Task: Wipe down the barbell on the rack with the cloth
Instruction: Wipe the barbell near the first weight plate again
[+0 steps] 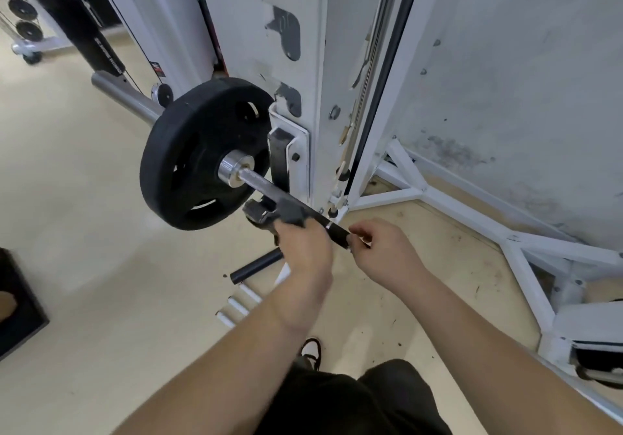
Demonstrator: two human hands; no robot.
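Observation:
The barbell (258,185) lies across the white rack upright (293,74), with a black weight plate (199,161) on its sleeve and a chrome collar beside the plate. My left hand (303,249) grips a grey cloth (290,213) wrapped over the bar shaft just right of the rack hook. My right hand (381,252) sits a little further right, its fingers curled round the black end section of the bar (337,230). Both forearms reach in from the bottom of the view.
The rack's white base frame (526,252) spreads over the floor to the right, along a stained wall (522,97). A black tube (256,264) and white pegs (237,306) lie on the floor under the bar. Another machine (84,23) stands at the far left.

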